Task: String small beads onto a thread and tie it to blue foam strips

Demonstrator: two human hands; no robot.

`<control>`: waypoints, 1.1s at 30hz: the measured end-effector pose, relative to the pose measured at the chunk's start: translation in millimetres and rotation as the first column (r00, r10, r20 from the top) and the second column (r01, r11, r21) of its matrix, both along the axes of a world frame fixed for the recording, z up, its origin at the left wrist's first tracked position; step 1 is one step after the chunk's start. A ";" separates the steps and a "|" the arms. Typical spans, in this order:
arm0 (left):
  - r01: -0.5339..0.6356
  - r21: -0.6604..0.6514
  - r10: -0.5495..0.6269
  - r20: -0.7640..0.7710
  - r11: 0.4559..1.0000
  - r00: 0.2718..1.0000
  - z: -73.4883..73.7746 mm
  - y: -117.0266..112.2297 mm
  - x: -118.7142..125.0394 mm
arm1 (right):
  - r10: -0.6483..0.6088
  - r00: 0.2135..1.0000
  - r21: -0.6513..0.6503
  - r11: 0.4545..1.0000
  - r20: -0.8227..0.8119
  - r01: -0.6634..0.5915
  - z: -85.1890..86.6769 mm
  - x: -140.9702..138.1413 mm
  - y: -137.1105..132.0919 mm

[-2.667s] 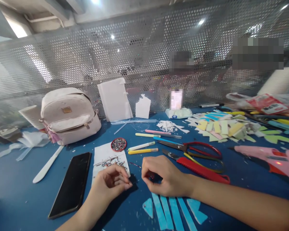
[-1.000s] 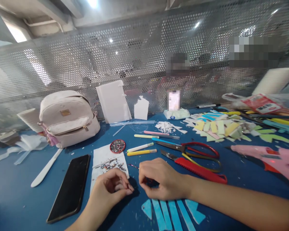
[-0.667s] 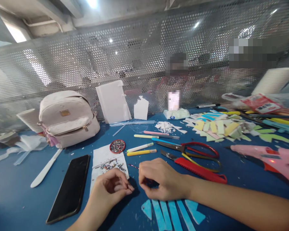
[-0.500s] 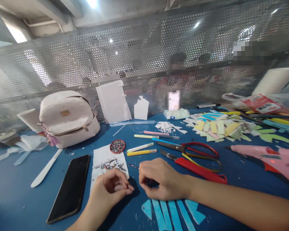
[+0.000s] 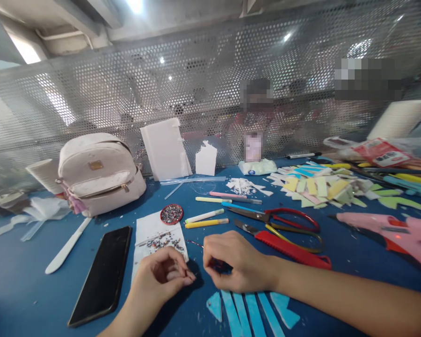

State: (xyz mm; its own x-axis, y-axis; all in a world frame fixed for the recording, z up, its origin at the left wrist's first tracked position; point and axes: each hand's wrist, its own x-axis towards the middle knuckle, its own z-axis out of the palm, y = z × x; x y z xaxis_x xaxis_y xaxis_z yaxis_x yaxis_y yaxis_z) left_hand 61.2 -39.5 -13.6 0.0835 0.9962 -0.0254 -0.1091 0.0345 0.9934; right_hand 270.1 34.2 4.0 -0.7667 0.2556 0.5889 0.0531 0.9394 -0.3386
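My left hand [image 5: 163, 276] is closed in a pinch at the lower edge of a white paper sheet [image 5: 142, 234]. What its fingertips hold, if anything, is too small to make out. Just to its right, my right hand [image 5: 235, 262] curls with thumb and fingers together; its grip is hidden. A thin dark-red strand [image 5: 195, 243] shows beside its knuckles. Small multicoloured beads [image 5: 166, 242] lie loose on the paper, and a round red-rimmed dish [image 5: 171, 214] full of similar bits sits at its top. Cut blue strips [image 5: 254, 313] lie below my right wrist.
Scissors [image 5: 298, 220], a red-handled cutter [image 5: 291, 245] and a pink glue gun [image 5: 382, 229] lie at right. Several markers [image 5: 206, 223] are ahead. A phone [image 5: 103, 276], white knife [image 5: 68, 245] and backpack [image 5: 100, 175] are left. Cut pieces [image 5: 319, 185] pile up before a perforated metal screen [image 5: 203, 79].
Both hands keep nearly the same place and closed pose. The view has shifted very slightly; nothing on the table has visibly moved.
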 end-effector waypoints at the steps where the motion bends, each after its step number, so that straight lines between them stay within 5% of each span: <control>1: 0.003 -0.002 -0.003 0.004 1.000 1.000 -0.6 0.2 -0.2 | -0.002 1.000 0.002 1.000 -0.005 0.002 0.2 0.0 0.0; 24: -0.022 -0.042 0.023 0.024 0.999 0.999 0.1 0.5 1.8 | -0.002 1.000 -0.005 1.000 -0.028 0.002 -2.5 -0.3 0.2; 33: 0.041 0.040 -0.036 -0.120 0.998 0.992 -1.7 -0.3 0.4 | 0.006 1.000 0.013 1.000 0.007 -0.006 -4.4 -0.2 0.1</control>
State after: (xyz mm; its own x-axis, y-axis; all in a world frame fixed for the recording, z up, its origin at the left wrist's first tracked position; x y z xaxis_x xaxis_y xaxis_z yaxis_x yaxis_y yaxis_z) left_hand 61.6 -39.9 -15.3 0.1208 0.9927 0.0048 0.0112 -0.0062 0.9999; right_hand 269.9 34.3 -0.4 -0.7723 0.2435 0.5867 0.0502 0.9441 -0.3257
